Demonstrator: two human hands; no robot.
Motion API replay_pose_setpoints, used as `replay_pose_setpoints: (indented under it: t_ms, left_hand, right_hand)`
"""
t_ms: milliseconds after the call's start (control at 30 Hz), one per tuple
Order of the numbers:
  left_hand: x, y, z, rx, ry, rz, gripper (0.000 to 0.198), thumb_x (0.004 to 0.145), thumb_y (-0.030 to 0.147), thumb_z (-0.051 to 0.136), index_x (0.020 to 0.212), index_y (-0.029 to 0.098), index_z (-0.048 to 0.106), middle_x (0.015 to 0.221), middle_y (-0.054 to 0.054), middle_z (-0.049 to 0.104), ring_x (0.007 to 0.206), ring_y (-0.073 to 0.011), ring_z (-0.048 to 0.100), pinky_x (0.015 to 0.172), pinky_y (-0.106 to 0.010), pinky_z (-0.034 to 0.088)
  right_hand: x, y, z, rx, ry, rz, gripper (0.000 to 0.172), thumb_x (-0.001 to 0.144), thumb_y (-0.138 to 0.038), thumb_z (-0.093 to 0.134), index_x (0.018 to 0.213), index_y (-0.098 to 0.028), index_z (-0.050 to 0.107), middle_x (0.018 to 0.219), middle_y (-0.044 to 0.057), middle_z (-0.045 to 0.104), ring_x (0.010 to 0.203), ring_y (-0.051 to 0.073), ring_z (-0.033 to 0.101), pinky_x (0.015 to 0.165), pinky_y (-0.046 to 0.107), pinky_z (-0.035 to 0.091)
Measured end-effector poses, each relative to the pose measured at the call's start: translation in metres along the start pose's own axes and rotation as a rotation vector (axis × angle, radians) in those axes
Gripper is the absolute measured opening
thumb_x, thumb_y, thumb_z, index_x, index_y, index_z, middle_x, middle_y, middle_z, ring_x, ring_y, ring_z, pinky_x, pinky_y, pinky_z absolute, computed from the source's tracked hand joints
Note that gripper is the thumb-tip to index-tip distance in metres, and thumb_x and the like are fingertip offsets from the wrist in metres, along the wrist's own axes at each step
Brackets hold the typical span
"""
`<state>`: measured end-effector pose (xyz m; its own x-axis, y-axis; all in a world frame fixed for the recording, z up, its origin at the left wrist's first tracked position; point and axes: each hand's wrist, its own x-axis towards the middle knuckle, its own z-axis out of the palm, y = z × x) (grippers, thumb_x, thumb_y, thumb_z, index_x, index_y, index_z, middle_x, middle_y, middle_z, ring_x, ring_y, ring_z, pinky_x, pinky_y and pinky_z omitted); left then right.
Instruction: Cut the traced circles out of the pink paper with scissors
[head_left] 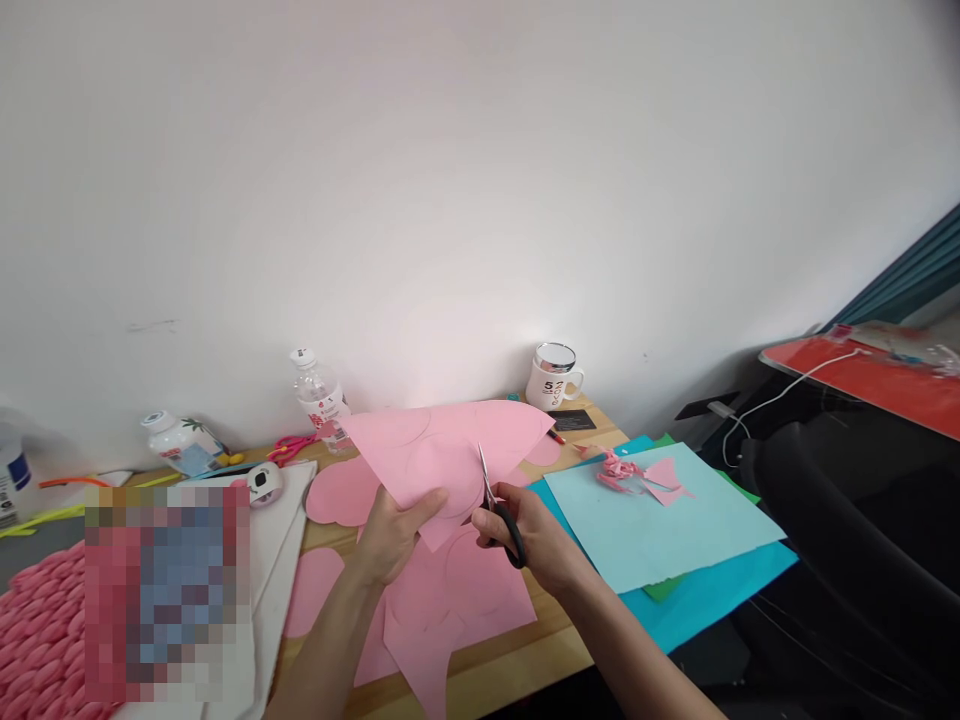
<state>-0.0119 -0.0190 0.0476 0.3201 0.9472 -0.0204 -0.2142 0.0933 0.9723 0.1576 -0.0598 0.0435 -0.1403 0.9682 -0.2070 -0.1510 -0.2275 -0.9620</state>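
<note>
My left hand [394, 535] grips the lower left edge of a raised pink paper sheet [450, 450], its thumb on top and its fingers hidden beneath. Curved pencil lines run over the sheet. My right hand [521, 530] is closed round the black handles of a pair of scissors [511, 535], whose blades point up at the sheet's right part, near a drawn curve. Under the raised sheet, more pink paper [487, 610] lies on the wooden table [517, 690]. Rounded pink cut-outs [341, 492] lie to the left.
A bottle [319, 395] and a mug [553, 378] stand by the wall. Pink scraps [619, 470] rest on light blue paper [660, 540] at the right. Pink-handled scissors [291, 448], a white jar [180, 443] and a knitted pink item [45, 630] are at the left.
</note>
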Motion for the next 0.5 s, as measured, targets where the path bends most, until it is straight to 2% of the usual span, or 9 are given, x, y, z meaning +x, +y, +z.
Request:
replay_pose_setpoints:
  t_ms: [200,367,500]
  left_hand:
    - [-0.0005,0.0063,-0.0004,-0.022,-0.019,-0.024,0.039,0.070,0.032,0.076,0.104,0.013,0.069,0.097,-0.012,0.073,0.094,-0.0275,0.066,0.088,-0.042,0.050]
    - [-0.0001,0.0089,-0.0052,-0.012,-0.017,-0.029,0.031,0.068,0.031,0.077,0.093,0.013,0.070,0.093,-0.011,0.074,0.090,-0.0269,0.067,0.084,-0.040,0.051]
    - [-0.0006,0.0109,-0.0056,-0.009,-0.032,-0.034,0.029,0.069,0.032,0.077,0.091,0.013,0.070,0.092,-0.010,0.074,0.088,-0.0258,0.066,0.080,-0.038,0.052]
  right_hand:
    - [-0.0016,-0.0051,0.0030,0.015,0.005,0.012,0.050,0.055,-0.057,0.078,0.074,-0.015,0.058,0.056,-0.004,0.050,0.054,0.011,0.047,0.053,0.026,0.034]
    - [-0.0002,-0.0058,0.0035,0.028,0.023,0.044,0.046,0.052,-0.048,0.082,0.072,-0.016,0.056,0.055,-0.005,0.051,0.052,0.010,0.048,0.051,0.025,0.034]
    - [0.0013,-0.0017,0.0026,0.010,0.010,0.039,0.044,0.056,-0.049,0.079,0.071,-0.016,0.055,0.053,-0.005,0.051,0.052,0.011,0.049,0.051,0.024,0.034]
